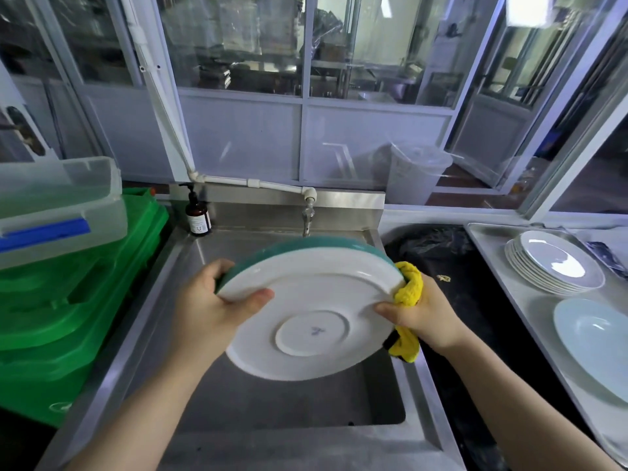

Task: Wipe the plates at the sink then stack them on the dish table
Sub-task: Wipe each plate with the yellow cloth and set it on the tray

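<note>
Green crates (78,287) sit at far left under a clear tub (57,205). Over the steel sink (190,379), the left hand (217,307) grips a tilted plate (309,311), white underside toward the viewer. The right hand (421,314) pinches a yellow cloth (409,290) against its right edge. On the right table (537,314) rest stacked white plates (554,263) and, nearer, a pale blue plate (594,345).

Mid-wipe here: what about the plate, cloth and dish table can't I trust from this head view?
- Plate: its top face is turned away, so cleanliness is unknown.
- Yellow cloth: mostly hidden behind the plate rim and the right hand.
- Left hand: fingers hidden behind the plate.
- Pale blue plate on the dish table: cut off by the frame's right edge.
</note>
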{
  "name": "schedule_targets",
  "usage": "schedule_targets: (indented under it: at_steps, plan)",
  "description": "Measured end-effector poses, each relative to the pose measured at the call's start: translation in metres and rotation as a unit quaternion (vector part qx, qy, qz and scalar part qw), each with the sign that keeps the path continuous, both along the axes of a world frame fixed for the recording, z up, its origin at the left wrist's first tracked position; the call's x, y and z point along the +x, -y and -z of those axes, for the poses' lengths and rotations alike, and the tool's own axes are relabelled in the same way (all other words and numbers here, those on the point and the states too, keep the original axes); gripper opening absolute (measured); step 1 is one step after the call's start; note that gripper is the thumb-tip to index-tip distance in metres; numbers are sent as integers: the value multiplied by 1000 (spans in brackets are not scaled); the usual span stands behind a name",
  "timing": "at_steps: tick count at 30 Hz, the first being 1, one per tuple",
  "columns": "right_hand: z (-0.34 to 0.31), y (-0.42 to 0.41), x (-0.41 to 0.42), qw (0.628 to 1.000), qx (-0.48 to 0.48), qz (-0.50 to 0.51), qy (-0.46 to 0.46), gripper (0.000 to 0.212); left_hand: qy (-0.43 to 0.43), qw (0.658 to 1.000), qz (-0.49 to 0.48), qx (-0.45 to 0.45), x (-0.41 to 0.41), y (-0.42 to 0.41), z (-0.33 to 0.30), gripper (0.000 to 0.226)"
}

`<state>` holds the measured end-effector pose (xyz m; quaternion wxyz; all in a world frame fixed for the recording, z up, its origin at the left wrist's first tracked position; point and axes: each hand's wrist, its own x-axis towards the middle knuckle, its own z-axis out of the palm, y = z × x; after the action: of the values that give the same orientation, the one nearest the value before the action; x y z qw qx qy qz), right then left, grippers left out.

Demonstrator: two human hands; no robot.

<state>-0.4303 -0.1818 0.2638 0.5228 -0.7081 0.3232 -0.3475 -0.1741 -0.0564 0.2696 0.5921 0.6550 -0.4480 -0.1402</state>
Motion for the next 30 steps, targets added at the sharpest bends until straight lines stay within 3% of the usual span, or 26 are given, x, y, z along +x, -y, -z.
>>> schedule_targets:
  at_steps: [4, 7, 9, 11, 13, 15, 20, 23, 26, 30]
  plan:
    - [0, 0, 8, 998, 47, 16, 39, 43, -93, 996, -11, -3, 6, 7, 21, 43]
    - [-5, -3, 14, 999, 24, 43, 21, 42, -71, 997, 26, 24, 14, 8, 25, 45]
    - [-11, -7, 18, 996, -41, 73, -30, 39, -17, 997, 52, 60, 18, 7, 21, 48]
    - [-19, -12, 23, 985, -115, 81, -96, 38, 99, 990, 70, 68, 17, 6, 17, 52]
    - [-27, -18, 30, 965, -186, 63, -174, 41, 242, 965, 95, 37, 8, 7, 10, 49]
    - [-33, -25, 35, 942, -239, 45, -231, 42, 329, 933, 140, 27, -7, 8, 1, 39]
    - [-38, -35, 34, 953, -224, 14, -202, 47, 435, 897, 78, -13, -24, 12, -15, 57]
    - [-42, -34, 32, 953, -232, 3, -196, 46, 423, 904, 43, -47, -25, 11, -14, 60]
    - [-48, -24, 28, 949, -246, 0, -200, 49, 362, 930, 14, -64, -28, 7, -13, 61]
    - [-46, -9, 16, 969, -197, 9, -150, 46, 261, 964, -6, -47, -23, 5, -15, 63]
